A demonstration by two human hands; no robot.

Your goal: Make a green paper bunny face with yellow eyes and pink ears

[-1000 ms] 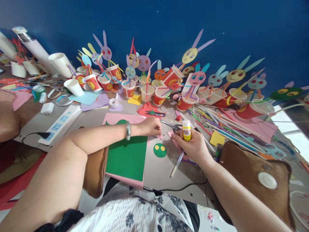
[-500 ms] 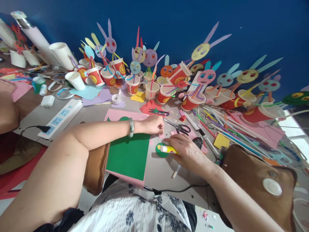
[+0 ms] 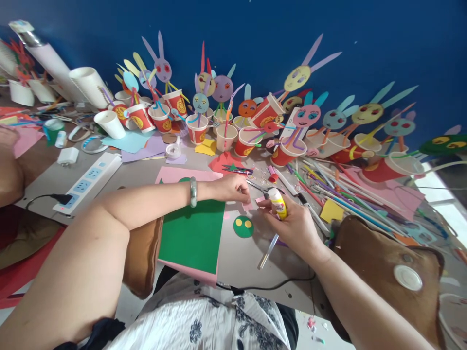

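My right hand (image 3: 296, 221) is wrapped round a yellow and white glue stick (image 3: 278, 204), held tilted above the table. Just left of it lies a green paper circle (image 3: 243, 231) with two yellow dots. My left hand (image 3: 235, 188) is closed, fingertips bent down over small pink paper scraps (image 3: 247, 207); whether it pinches one I cannot tell. Under my left forearm a green paper sheet (image 3: 193, 238) rests on a larger pink sheet (image 3: 175, 174). Scissors (image 3: 257, 186) lie beyond my hands, partly hidden. A clear-barrelled pen (image 3: 268, 252) lies near the right wrist.
Paper cups with paper rabbit figures (image 3: 284, 151) line the back by the blue wall. Coloured sticks (image 3: 321, 187) and a brown cushion (image 3: 386, 272) are at right. At left are a power strip (image 3: 87, 182) and another person's arm (image 3: 10, 167).
My right hand has lifted the glue stick off the green circle and moved it up and right, uncovering the second yellow dot. My left fingers have shifted slightly over the pink scraps.
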